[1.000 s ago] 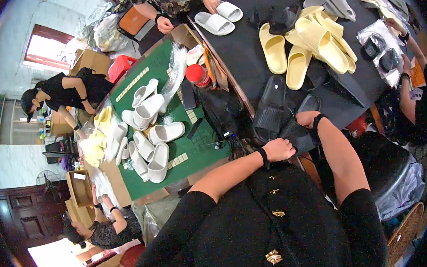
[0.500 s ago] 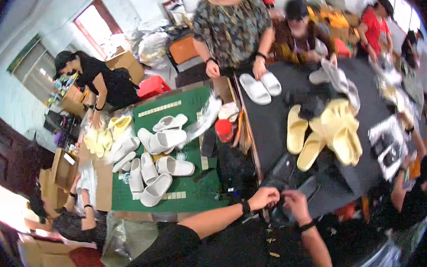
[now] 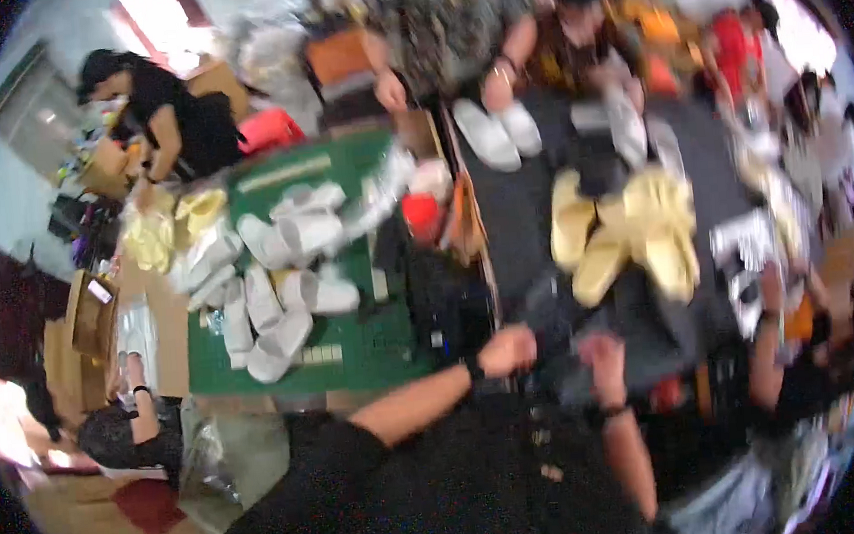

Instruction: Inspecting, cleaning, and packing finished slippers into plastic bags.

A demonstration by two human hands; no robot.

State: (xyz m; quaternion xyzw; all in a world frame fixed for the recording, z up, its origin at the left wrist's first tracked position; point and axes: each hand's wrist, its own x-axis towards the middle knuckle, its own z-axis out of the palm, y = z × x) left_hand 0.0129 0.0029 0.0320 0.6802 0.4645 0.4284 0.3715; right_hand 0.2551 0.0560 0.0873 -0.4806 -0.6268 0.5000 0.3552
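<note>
A dark, blurred item (image 3: 553, 332) lies at the near edge of the black desk (image 3: 518, 210). The left hand (image 3: 507, 349) is curled into a fist on it; the right hand (image 3: 602, 356) pinches its side. Yellow slippers (image 3: 625, 231) lie beyond, white slippers (image 3: 287, 278) on the green desk (image 3: 353, 348) left, and brown cartons (image 3: 90, 314) at far left.

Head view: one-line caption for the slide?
Left hand and right hand grip a dark item at the black table, beside yellow slippers.

white slippers (image 3: 292, 278): smooth matt foam | yellow slippers (image 3: 644, 225): same | green table (image 3: 352, 338): matt felt-like cloth
</note>
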